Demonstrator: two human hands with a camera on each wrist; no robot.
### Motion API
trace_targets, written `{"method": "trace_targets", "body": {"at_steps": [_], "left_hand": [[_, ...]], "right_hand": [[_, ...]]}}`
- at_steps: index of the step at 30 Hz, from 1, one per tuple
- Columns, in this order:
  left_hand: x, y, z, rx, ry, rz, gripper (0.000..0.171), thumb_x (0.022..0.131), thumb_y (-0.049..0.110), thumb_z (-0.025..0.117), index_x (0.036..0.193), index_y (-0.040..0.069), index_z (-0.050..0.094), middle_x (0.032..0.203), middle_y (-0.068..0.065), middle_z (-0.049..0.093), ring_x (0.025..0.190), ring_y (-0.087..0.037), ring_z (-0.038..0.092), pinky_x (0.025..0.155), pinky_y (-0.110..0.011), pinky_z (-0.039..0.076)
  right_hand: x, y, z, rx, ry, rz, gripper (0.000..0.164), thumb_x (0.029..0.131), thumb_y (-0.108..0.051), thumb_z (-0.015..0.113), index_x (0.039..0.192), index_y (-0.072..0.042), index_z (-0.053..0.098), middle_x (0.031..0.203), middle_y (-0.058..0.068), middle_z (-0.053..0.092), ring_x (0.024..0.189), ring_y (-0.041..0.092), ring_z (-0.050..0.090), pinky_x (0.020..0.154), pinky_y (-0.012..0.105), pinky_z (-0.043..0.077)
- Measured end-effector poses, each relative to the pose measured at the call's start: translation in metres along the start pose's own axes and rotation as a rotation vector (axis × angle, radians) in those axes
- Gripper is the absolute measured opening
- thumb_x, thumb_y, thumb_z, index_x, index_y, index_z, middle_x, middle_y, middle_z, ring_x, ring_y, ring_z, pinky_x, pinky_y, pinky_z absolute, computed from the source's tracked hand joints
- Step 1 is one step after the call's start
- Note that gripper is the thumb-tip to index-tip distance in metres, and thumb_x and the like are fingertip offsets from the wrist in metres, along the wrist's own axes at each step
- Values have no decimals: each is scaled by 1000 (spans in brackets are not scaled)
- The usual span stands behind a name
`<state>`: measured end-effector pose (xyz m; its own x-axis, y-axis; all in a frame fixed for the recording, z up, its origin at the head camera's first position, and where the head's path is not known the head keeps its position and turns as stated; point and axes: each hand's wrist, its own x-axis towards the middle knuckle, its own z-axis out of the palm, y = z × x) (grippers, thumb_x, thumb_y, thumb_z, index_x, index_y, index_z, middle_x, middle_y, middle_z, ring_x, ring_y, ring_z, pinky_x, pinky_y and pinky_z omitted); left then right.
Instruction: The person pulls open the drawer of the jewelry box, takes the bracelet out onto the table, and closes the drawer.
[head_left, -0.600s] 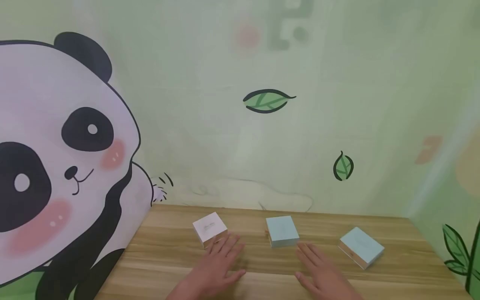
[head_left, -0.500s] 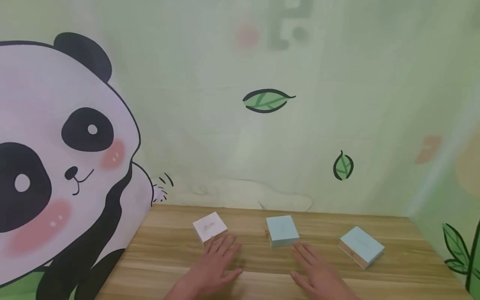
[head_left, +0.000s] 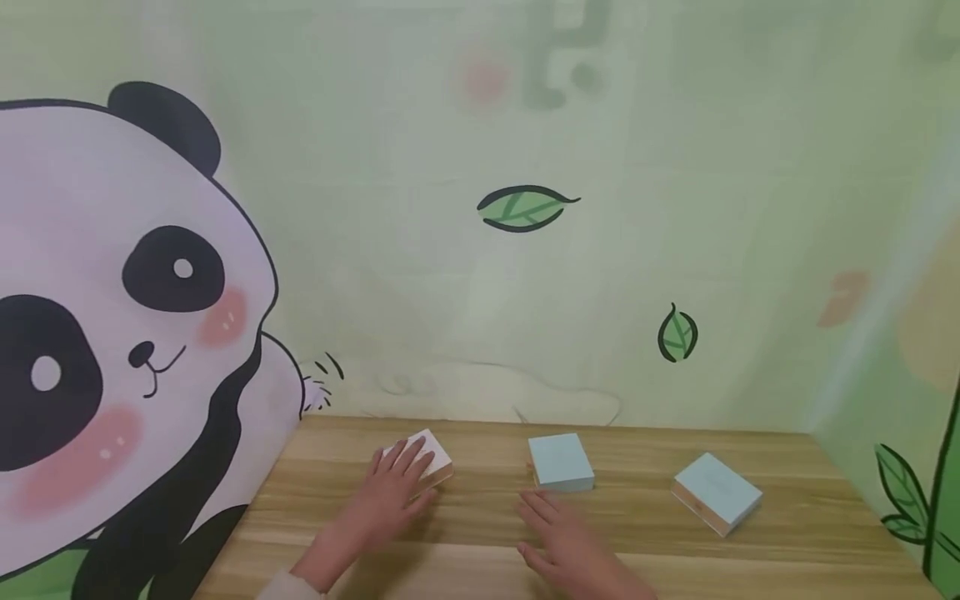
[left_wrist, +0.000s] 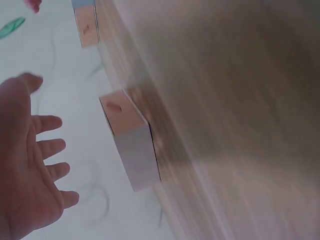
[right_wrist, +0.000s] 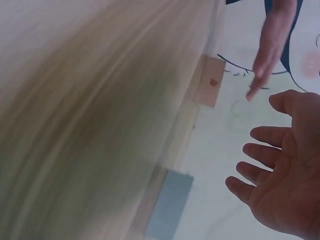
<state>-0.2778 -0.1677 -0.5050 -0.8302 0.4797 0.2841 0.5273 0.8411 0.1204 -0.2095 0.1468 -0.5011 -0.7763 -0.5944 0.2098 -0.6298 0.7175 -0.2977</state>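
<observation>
My left hand (head_left: 390,496) hovers over a small white box (head_left: 438,457), its fingers spread across part of the lid in the head view. The left wrist view shows that hand (left_wrist: 30,155) apart from the box (left_wrist: 137,150), which has an orange-brown side with a small tab. Just in front of a light blue box (head_left: 561,460) is my right hand (head_left: 566,542), fingers extended and holding nothing. In the right wrist view its palm (right_wrist: 290,170) stays clear of the blue box (right_wrist: 170,205).
A second light blue box (head_left: 717,493) lies angled at the right of the wooden table (head_left: 795,550). Behind the table hangs a pale green backdrop (head_left: 390,275) with a printed panda (head_left: 187,350) and leaves.
The left hand has moved left and forward, from the white box's near side to above it. The right hand has shifted left along the table. The head view has shifted slightly.
</observation>
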Motion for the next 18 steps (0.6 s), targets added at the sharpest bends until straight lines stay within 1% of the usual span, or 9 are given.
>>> {"method": "trace_targets", "body": {"at_steps": [1, 3, 5, 8, 11, 12, 15, 18], "left_hand": [[3, -4, 0, -4, 8, -9, 54, 104, 36, 56, 146, 3, 52, 158, -18, 40, 145, -45, 34, 115, -69, 26], [9, -9, -3, -25, 2, -31, 53, 105, 36, 54, 146, 2, 52, 157, -19, 41, 145, -45, 34, 114, -69, 27], [12, -15, 0, -41, 1, -42, 53, 105, 36, 53, 146, 2, 52, 156, -20, 41, 144, -46, 35, 114, -69, 28], [18, -23, 4, -57, 14, -39, 52, 105, 35, 53, 145, 2, 52, 154, -21, 44, 142, -45, 38, 112, -68, 30], [22, -30, 8, -57, 57, -10, 49, 104, 32, 55, 141, 0, 55, 147, -23, 50, 135, -46, 45, 107, -68, 36], [24, -31, 8, -62, 57, -7, 48, 104, 31, 56, 140, 0, 55, 146, -23, 51, 134, -47, 46, 106, -67, 37], [29, -36, 6, -56, 39, 0, 49, 104, 31, 55, 140, -1, 55, 143, -25, 53, 131, -47, 48, 105, -67, 39], [34, -42, 4, -57, 10, -9, 49, 104, 31, 55, 140, -2, 54, 142, -25, 54, 131, -46, 48, 105, -66, 39]], "right_hand": [[4, -1, 3, 15, -2, -1, 55, 105, -33, 54, 147, 2, 49, 154, 19, 46, 142, 39, 42, 112, 58, 39], [12, -2, 10, 28, -6, -5, 54, 105, -31, 55, 148, 2, 49, 154, 18, 47, 141, 38, 43, 112, 56, 39], [18, -4, 19, 42, -12, -7, 54, 104, -29, 56, 148, 2, 49, 152, 17, 48, 140, 36, 45, 113, 53, 40], [28, -7, 30, 47, -23, -7, 52, 103, -26, 57, 147, 1, 49, 151, 16, 50, 139, 33, 46, 113, 48, 42], [37, -11, 38, 54, -34, 0, 51, 103, -25, 57, 147, 1, 50, 151, 15, 50, 139, 32, 47, 113, 46, 42], [39, -12, 39, 53, -35, 5, 51, 103, -25, 57, 147, 1, 50, 151, 16, 51, 139, 32, 47, 113, 45, 42], [46, -16, 41, 54, -32, 11, 50, 102, -22, 59, 146, 1, 52, 150, 17, 51, 138, 33, 48, 114, 46, 42], [53, -17, 43, 40, -31, 13, 50, 101, -21, 60, 144, 2, 53, 148, 18, 52, 137, 34, 49, 114, 46, 42]]}}
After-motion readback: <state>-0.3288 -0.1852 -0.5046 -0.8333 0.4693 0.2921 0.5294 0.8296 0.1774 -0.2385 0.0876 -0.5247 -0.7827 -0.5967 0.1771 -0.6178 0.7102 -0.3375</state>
